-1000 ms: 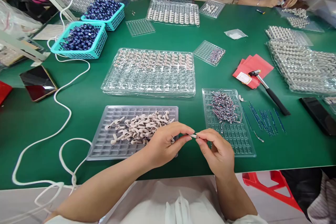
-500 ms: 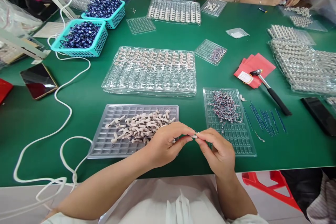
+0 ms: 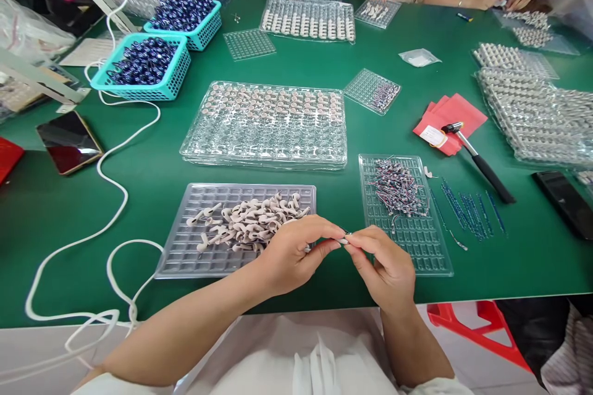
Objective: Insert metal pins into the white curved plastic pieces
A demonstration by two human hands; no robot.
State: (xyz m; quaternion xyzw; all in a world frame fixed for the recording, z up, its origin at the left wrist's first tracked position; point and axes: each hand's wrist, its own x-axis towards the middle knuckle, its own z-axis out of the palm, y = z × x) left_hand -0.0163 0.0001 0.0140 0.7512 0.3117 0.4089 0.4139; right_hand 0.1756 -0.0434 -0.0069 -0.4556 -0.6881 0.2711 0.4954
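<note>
Between my two hands is a small whitish earbud shell (image 3: 343, 241), mostly covered by fingertips. My left hand (image 3: 299, 253) pinches its left end with thumb and forefinger. My right hand (image 3: 386, 265) pinches the other end; whether it also holds a thin wire there is too small to tell. Left of my left hand, a heap of beige earbud shells (image 3: 252, 222) lies on a grey compartment tray (image 3: 178, 259), partly behind that hand. Beyond my right hand, a clear tray (image 3: 417, 253) bears a pile of tiny wired components (image 3: 399, 188).
Ahead stands a stack of clear blister trays (image 3: 264, 142) with rows of earbud parts. A hammer (image 3: 484, 170) lies on red packets (image 3: 456, 111) at right. Two turquoise baskets (image 3: 173, 83) of dark blue parts and a phone (image 3: 69, 142) are at left. Two people sit opposite.
My hands stay in nearly the same place, still pinching the earbud shell. Across the table, one person's hands have come down to the trays in front of them.
</note>
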